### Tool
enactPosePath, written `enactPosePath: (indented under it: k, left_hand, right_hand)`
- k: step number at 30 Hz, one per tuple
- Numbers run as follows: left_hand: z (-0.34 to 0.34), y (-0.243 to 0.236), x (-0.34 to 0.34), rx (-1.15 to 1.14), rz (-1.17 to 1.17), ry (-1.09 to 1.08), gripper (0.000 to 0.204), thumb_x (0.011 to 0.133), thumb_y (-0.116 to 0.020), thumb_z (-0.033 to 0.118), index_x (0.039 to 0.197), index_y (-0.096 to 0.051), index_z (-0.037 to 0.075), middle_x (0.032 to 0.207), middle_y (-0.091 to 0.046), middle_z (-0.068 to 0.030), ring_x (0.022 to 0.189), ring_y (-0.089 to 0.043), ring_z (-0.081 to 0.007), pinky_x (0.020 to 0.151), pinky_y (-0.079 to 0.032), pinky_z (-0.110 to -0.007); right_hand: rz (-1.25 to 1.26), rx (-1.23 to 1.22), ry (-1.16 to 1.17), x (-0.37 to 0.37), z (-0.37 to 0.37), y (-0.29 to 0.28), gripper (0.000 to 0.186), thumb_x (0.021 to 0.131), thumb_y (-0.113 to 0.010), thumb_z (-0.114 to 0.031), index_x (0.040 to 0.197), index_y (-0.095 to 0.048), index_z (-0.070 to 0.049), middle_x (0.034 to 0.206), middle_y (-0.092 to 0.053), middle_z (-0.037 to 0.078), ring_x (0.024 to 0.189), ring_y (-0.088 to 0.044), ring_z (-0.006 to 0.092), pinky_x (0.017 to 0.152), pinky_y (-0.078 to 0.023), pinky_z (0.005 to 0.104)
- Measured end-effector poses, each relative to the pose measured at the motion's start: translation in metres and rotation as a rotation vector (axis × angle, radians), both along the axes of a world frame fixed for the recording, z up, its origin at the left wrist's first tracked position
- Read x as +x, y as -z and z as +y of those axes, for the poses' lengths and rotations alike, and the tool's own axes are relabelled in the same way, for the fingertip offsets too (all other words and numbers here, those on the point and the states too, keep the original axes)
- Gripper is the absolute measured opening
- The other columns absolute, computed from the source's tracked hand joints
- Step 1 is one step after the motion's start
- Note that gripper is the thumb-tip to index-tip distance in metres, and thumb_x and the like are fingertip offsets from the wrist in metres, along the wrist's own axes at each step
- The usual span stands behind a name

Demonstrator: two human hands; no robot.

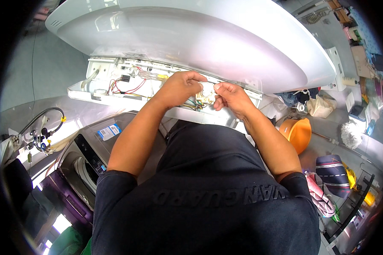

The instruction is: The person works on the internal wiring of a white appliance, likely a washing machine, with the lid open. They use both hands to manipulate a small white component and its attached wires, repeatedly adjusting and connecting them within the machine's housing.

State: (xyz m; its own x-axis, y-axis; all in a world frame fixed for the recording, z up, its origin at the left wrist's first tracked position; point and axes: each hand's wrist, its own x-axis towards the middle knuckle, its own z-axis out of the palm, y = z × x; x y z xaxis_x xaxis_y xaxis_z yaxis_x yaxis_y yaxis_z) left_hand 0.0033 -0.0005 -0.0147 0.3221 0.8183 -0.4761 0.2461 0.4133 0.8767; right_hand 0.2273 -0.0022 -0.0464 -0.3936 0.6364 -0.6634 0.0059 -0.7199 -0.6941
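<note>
A small cream-coloured part point(206, 94) with a rounded raised middle is held up between my two hands, above an open white housing point(127, 96). My left hand point(178, 90) is closed with its fingertips at the part's left and upper edge. Thumb and forefinger of my right hand point(234, 97) pinch its right edge, the other fingers curled below. Several coloured wires point(196, 104) run just beneath the part; whether they join it is too small to tell. Red wires point(134, 90) and a small black connector point(125, 78) lie in the housing to the left.
A large glossy white curved panel point(178, 38) rises behind the housing. On the left stand a grey washing machine point(110, 146), a black hose point(38, 114) with gauges and a purple suitcase point(70, 197). An orange bucket point(297, 134) sits right of my right forearm, near a white fluffy duster point(351, 134).
</note>
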Motion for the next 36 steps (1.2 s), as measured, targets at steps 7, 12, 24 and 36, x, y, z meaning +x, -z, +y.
enactPosePath:
  k: [7, 12, 24, 36]
  left_hand:
    - [0.0, 0.002, -0.002, -0.002, 0.015, 0.007, 0.033, 0.089, -0.063, 0.012, 0.119, -0.066, -0.003, 0.091, -0.068, -0.007, 0.08, -0.061, -0.01, 0.076, -0.049, -0.025]
    - [0.001, 0.004, -0.001, -0.01, 0.023, 0.011, 0.033, 0.089, -0.064, 0.012, 0.118, -0.066, -0.004, 0.093, -0.069, -0.0083, 0.082, -0.062, -0.011, 0.077, -0.05, -0.026]
    - [0.0, 0.005, -0.006, -0.003, -0.022, 0.08, 0.039, 0.088, -0.066, 0.013, 0.123, -0.062, -0.003, 0.095, -0.068, -0.0071, 0.086, -0.062, -0.011, 0.078, -0.05, -0.026]
    - [0.005, 0.016, -0.007, 0.081, 0.088, 0.182, 0.039, 0.09, -0.064, 0.009, 0.126, -0.056, -0.002, 0.1, -0.066, -0.0077, 0.087, -0.061, -0.011, 0.076, -0.051, -0.026]
  right_hand:
    - [0.001, 0.022, -0.021, 0.001, 0.0, 0.001, 0.031, 0.1, -0.062, -0.029, 0.106, -0.062, 0.002, 0.084, -0.061, 0.007, 0.064, -0.065, 0.0153, 0.058, -0.054, 0.0282]
    - [-0.01, 0.028, -0.016, 0.0, 0.0, 0.001, 0.031, 0.1, -0.061, -0.028, 0.108, -0.062, 0.002, 0.083, -0.061, 0.006, 0.063, -0.064, 0.0151, 0.058, -0.053, 0.028]
    - [-0.036, 0.036, -0.056, 0.001, 0.0, -0.004, 0.027, 0.101, -0.059, -0.029, 0.099, -0.061, -0.002, 0.074, -0.062, 0.005, 0.062, -0.064, 0.0137, 0.059, -0.052, 0.0263]
    - [0.048, 0.048, -0.078, 0.004, 0.001, 0.003, 0.029, 0.099, -0.062, -0.028, 0.111, -0.06, -0.002, 0.083, -0.063, 0.004, 0.067, -0.064, 0.0117, 0.064, -0.052, 0.025]
